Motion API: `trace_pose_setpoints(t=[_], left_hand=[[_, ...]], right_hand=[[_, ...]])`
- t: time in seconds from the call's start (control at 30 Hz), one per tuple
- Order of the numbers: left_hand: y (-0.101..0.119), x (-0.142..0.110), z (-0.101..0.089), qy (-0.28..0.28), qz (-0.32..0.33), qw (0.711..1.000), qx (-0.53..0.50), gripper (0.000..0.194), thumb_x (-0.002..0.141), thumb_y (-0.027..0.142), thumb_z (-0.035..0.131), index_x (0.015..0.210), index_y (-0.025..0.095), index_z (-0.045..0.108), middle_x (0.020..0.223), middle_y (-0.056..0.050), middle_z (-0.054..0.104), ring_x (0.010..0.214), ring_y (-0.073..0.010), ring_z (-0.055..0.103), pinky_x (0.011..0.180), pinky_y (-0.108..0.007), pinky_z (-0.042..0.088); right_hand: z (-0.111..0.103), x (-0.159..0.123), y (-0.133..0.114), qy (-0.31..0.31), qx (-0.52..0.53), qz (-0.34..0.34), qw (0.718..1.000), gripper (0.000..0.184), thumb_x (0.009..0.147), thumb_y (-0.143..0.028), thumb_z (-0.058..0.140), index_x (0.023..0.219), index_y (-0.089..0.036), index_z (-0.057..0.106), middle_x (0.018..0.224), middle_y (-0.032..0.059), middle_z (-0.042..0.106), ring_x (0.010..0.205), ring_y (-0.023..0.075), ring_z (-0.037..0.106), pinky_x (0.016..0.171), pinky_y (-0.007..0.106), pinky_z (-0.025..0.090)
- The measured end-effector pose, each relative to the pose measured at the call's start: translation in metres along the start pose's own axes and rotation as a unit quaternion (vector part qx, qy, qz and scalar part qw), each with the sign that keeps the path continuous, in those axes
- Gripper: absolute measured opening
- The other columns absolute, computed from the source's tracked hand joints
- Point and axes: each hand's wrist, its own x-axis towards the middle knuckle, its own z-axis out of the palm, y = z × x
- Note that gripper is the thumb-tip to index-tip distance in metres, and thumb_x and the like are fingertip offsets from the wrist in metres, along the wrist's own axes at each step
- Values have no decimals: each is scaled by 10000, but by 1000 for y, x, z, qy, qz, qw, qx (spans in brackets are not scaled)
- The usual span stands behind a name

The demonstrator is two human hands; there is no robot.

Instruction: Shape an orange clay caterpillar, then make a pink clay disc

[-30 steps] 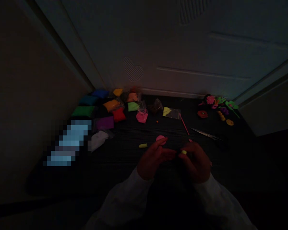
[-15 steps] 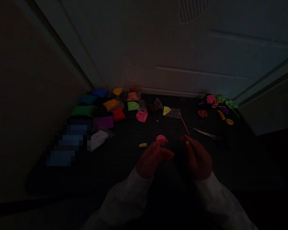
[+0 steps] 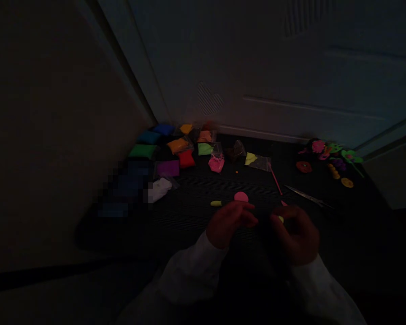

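My right hand (image 3: 299, 237) pinches a small pale yellow piece of clay (image 3: 280, 220) between thumb and forefinger, above the dark table. Opposite it, my left hand (image 3: 228, 223) is empty, its fingers stretched and apart, pointing toward the right hand. Just beyond the left fingers lies a flat pink clay disc (image 3: 241, 197), partly covered by them. A yellow-green clay strip (image 3: 216, 203) rests to its left. Behind the right hand shows the tip of a pink piece (image 3: 283, 203), the rest hidden.
Scissors (image 3: 304, 194) and a thin pink stick (image 3: 275, 179) lie beyond my right hand. Several clay bags, among them a purple one (image 3: 168, 168) and a yellow one (image 3: 251, 159), spread along the back left. Finished clay flowers (image 3: 318, 146) cluster at the far right, near the wall.
The view has swung left, so everything sits further right in the picture. My right hand has come slightly nearer, uncovering the pink tip behind it, and still pinches the yellow piece.
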Motion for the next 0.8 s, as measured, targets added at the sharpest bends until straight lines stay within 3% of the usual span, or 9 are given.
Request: trace_pose_setpoints(t=[0.17, 0.23, 0.27, 0.33, 0.43, 0.47, 0.53, 0.6, 0.8], left_hand=[[26, -16, -14, 57, 84, 989, 105, 275, 712, 351, 556, 856, 120, 595, 699, -49, 631, 597, -118, 534, 595, -261, 377], [45, -27, -26, 125, 158, 960, 195, 258, 727, 340, 538, 898, 152, 581, 752, -38, 631, 656, -124, 541, 630, -259, 395], [56, -32, -33, 179, 193, 930, 254, 258, 731, 339, 528, 910, 160, 573, 784, -40, 629, 688, -132, 546, 652, -264, 402], [79, -41, -50, 301, 272, 821, 401, 243, 738, 342, 504, 877, 153, 567, 836, -59, 619, 759, -161, 549, 705, -285, 406], [107, -48, -80, 456, 285, 581, 611, 288, 735, 324, 468, 914, 120, 565, 933, -115, 586, 893, -233, 529, 811, -354, 386], [113, -48, -90, 475, 271, 528, 650, 316, 724, 308, 467, 943, 97, 550, 964, -140, 575, 943, -260, 512, 841, -373, 377], [121, -45, -104, 523, 208, 463, 685, 368, 690, 280, 484, 998, 82, 516, 1025, -171, 549, 1011, -301, 479, 873, -421, 355], [123, -39, -112, 548, 151, 441, 694, 407, 656, 263, 505, 1034, 112, 492, 1065, -163, 537, 1043, -328, 455, 882, -475, 328], [116, -20, -115, 540, 95, 463, 697, 425, 652, 297, 501, 1041, 130, 469, 1038, -175, 557, 1056, -339, 452, 881, -503, 286]], right_hand=[[2, 1, 2, 3, -54, 18, 998, 224, 804, -227, 445, 1004, -199, 541, 890, 49, 611, 798, 157, 568, 699, 304, 438], [1, 0, 3, -7, -35, 19, 999, 210, 832, -218, 375, 929, -186, 558, 846, 47, 600, 787, 151, 559, 703, 304, 428], [0, 0, 3, -13, -22, 18, 1000, 219, 840, -218, 348, 866, -180, 562, 816, 43, 590, 774, 147, 553, 713, 308, 421], [-2, -1, 4, -21, 7, 14, 1000, 236, 844, -225, 330, 751, -175, 541, 758, 32, 564, 736, 139, 540, 719, 314, 406], [-4, -2, 4, -31, 21, 11, 999, 153, 808, -247, 419, 702, -175, 502, 720, 20, 540, 687, 132, 523, 655, 293, 400], [-4, -2, 3, -36, 12, 10, 999, 114, 788, -249, 458, 714, -176, 504, 724, 19, 541, 689, 134, 524, 644, 288, 400], [-4, -1, 3, -35, -7, 10, 999, 75, 757, -247, 510, 784, -179, 526, 757, 23, 553, 716, 144, 534, 651, 289, 405], [-3, -1, 3, -26, -18, 16, 999, 147, 750, -242, 523, 884, -186, 540, 808, 31, 567, 747, 151, 545, 675, 296, 413], [-1, 0, 1, -26, -12, 22, 999, 242, 778, -234, 486, 1012, -195, 530, 874, 47, 573, 781, 156, 550, 680, 296, 419]])
